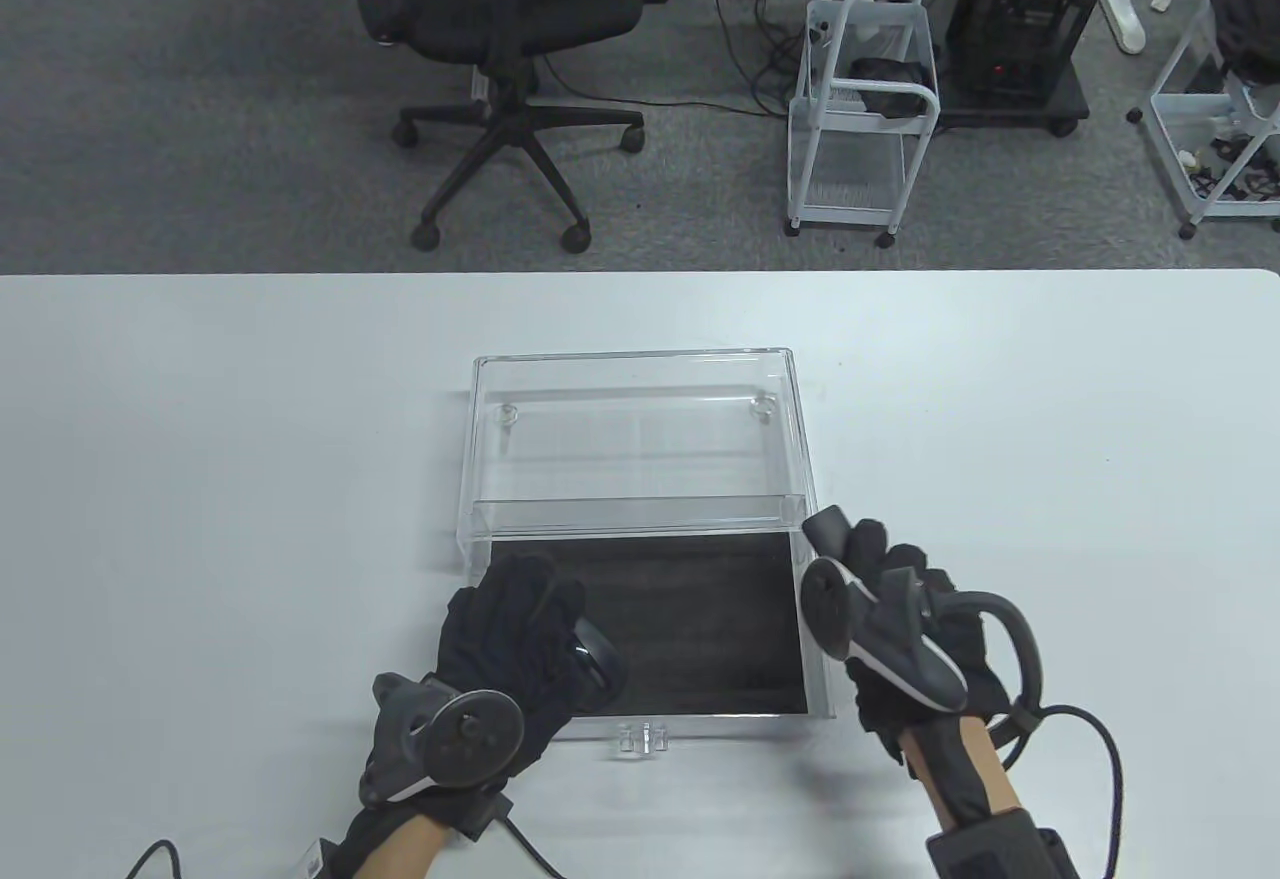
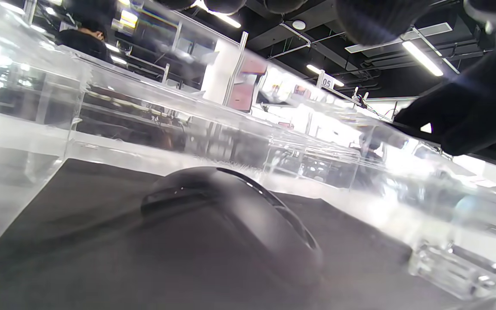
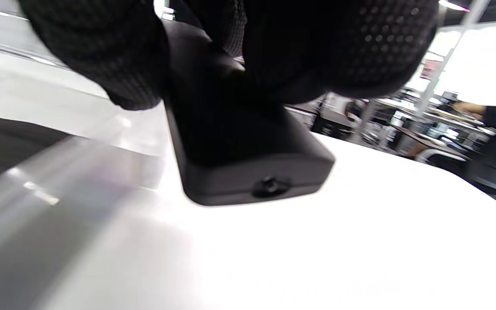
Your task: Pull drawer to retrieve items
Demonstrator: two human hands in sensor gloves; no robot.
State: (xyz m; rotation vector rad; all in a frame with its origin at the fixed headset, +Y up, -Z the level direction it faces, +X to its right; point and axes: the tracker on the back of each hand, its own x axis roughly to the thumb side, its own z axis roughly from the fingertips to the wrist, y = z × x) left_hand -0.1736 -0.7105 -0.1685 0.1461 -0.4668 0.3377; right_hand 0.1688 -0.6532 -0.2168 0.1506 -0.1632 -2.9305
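Observation:
A clear acrylic case [image 1: 635, 419] stands mid-table with its drawer [image 1: 815, 649] pulled out toward me; a black liner [image 1: 700, 609] covers the drawer floor. A black computer mouse [image 1: 597, 661] lies at the drawer's left front, and it also shows in the left wrist view [image 2: 230, 215]. My left hand [image 1: 520, 609] is spread just above the mouse, its fingertips [image 2: 377, 17] apart from it. My right hand [image 1: 850, 549] grips a black rectangular block [image 3: 248, 163] over the table just right of the drawer's right wall.
The drawer's small clear handle [image 1: 641, 739] sticks out at the front. The white table [image 1: 1050, 439] stretches wide on both sides. An office chair [image 1: 500, 29] and white carts [image 1: 865, 109] stand on the floor beyond the far edge.

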